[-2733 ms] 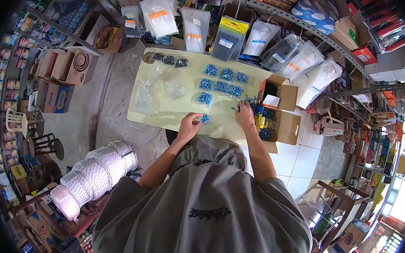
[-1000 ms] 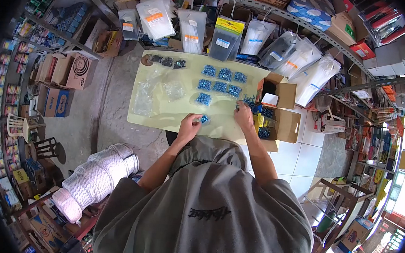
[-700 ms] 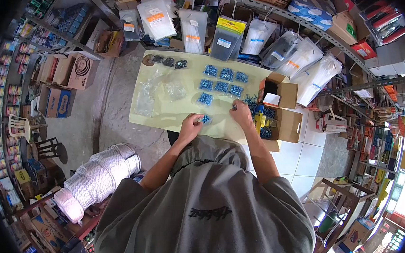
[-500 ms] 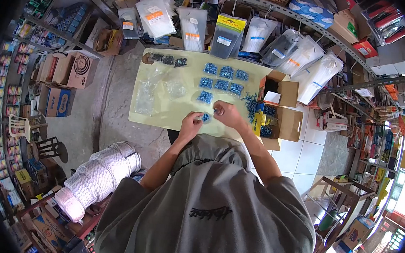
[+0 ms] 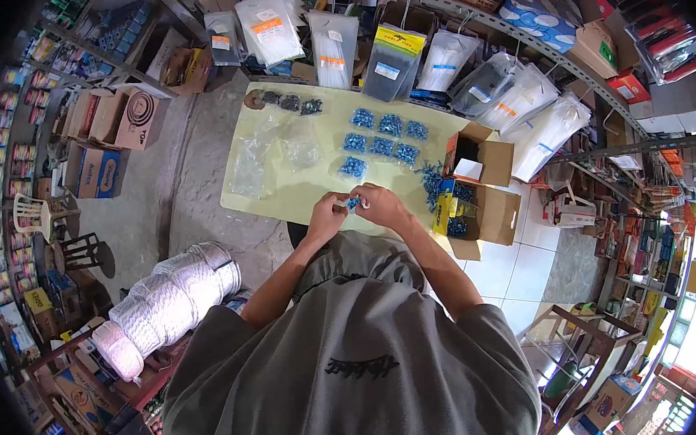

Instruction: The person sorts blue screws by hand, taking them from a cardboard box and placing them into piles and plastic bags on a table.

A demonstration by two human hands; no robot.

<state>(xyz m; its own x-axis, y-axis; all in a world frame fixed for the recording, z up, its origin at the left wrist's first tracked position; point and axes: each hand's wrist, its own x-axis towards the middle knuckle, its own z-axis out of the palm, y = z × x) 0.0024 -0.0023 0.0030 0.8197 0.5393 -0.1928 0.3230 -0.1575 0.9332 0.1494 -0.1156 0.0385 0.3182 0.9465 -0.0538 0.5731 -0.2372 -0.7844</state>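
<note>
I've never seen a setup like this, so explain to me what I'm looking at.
There is no machine here, just a person using two bare hands. The view comes from one camera worn on the head, looking forward and down; the picture bows and darkens at its edges.

The left hand pinches a small clear bag of blue pieces; the right hand is at the same bag, its exact grip hard to make out.

On the pale yellow table lie seven filled blue packets, with flat clear plastic bags and a few dark packets toward the left. At the right, a loose blue pile sits beside open cardboard boxes. Packs of cable ties hang beyond.
</note>
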